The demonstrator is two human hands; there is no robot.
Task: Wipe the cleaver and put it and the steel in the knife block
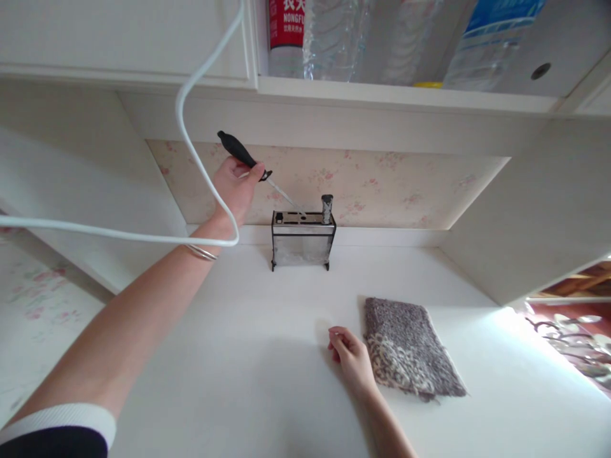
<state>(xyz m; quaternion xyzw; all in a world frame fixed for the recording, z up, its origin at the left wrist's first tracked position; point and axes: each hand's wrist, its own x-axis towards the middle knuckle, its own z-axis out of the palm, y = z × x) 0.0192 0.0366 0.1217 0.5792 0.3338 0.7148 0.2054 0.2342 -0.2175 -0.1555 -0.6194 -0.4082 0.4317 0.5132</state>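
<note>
My left hand [237, 189] is closed round the black handle of a sharpening steel [240, 151], reaching out over the counter. The steel slants down to the right, its thin metal rod tip at the top of a knife holder [304, 229]. That holder has a black frame, a slotted metal top and clear sides, and stands near the back wall. One knife with a grey speckled handle [326, 208] is upright in its right end. My right hand [351, 357] rests on the white counter with curled fingers, nothing visible in them, just left of a grey-brown cloth [408, 346].
A white cable [200, 159] hangs in front of my left forearm. Above, an open shelf [405, 92] holds several plastic bottles [334, 38]. White panels [515, 210] close in both sides, and flowered wallpaper [372, 184] covers the back.
</note>
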